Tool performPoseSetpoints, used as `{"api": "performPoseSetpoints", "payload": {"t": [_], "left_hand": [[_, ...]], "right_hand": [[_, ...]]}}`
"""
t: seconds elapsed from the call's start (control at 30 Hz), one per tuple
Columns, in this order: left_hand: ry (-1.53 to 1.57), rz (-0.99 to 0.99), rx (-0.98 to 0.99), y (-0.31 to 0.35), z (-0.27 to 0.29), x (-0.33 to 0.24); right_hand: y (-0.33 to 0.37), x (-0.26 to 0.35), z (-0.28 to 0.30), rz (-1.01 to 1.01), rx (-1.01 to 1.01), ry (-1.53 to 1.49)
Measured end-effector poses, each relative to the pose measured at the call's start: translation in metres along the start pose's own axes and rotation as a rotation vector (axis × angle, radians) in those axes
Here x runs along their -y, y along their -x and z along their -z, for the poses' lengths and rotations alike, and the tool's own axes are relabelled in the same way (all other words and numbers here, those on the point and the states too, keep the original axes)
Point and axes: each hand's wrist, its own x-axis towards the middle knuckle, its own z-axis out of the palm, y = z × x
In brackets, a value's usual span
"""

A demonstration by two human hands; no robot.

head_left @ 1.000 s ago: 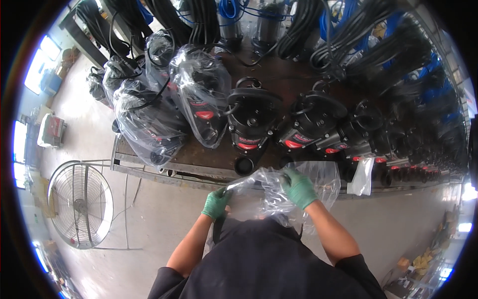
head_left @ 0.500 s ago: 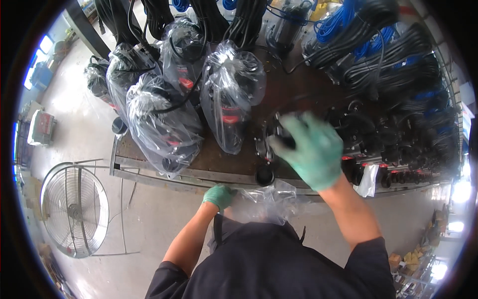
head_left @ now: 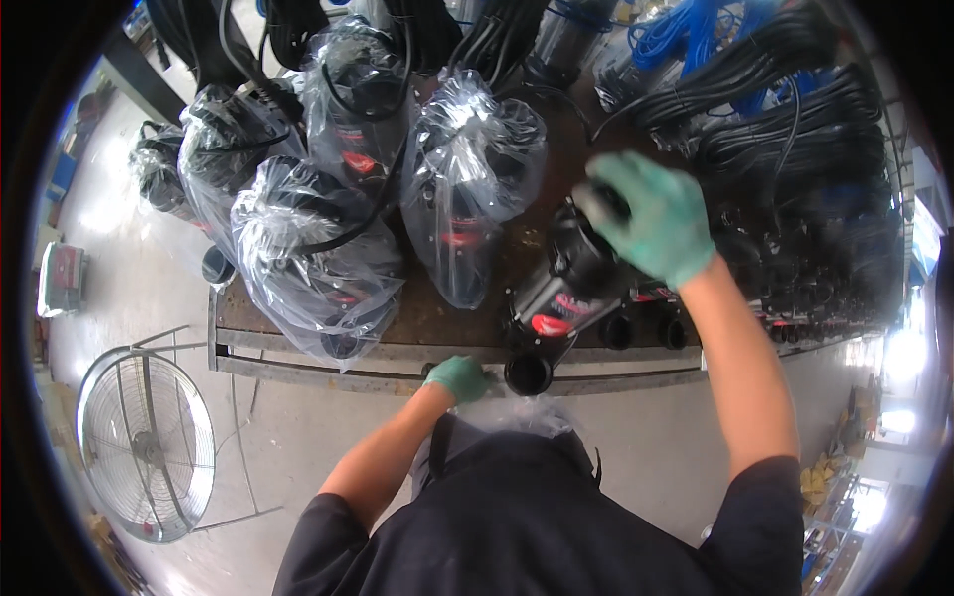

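A black and silver submersible pump (head_left: 568,288) with a red label stands tilted at the table's front edge. Its round outlet (head_left: 529,373) juts out past that edge. My green-gloved right hand (head_left: 656,219) is closed round the top of this pump, the fingers slightly blurred. Below the edge, close to my body, my gloved left hand (head_left: 459,379) is closed on a clear plastic bag (head_left: 532,415), whose lower part is hidden by my shirt. To the left of the held pump, another pump in a clear bag (head_left: 462,199) stands on the table.
More bagged pumps (head_left: 318,258) crowd the left of the brown metal-edged table (head_left: 427,323). Bundled black cables (head_left: 745,70) and blue cables (head_left: 671,35) lie at the back. Several unbagged pumps line the right side. A large floor fan (head_left: 146,445) stands at the left.
My right hand has closed on the pump's top and the pump has been tilted, its top now leaning right. My left hand has moved slightly right, and less of the bag shows.
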Motion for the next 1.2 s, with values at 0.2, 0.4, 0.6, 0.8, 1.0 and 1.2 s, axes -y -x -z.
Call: {"api": "performPoseSetpoints", "payload": {"t": [0.2,0.4,0.6,0.8,1.0,1.2], "left_hand": [[-0.077,-0.005,-0.027,-0.098,-0.001,0.023],[0.314,0.131,0.042,-0.131,0.034,0.024],[0.644,0.402,-0.353,-0.128,0.045,-0.011],[0.194,0.211,-0.684,-0.125,0.003,0.014],[0.502,0.093,-0.617,-0.067,0.020,-0.003],[1.147,0.234,-0.354,0.030,0.009,-0.069]], "right_hand": [[-0.047,-0.077,-0.056,-0.183,0.358,0.063],[-0.070,-0.100,-0.089,-0.260,0.524,0.024],[-0.055,-0.086,-0.061,-0.203,0.458,-0.008],[-0.011,-0.014,0.009,-0.082,0.271,-0.168],[0.048,0.052,0.047,-0.156,0.225,-0.303],[0.074,0.064,0.060,-0.175,0.305,-0.390]]}}
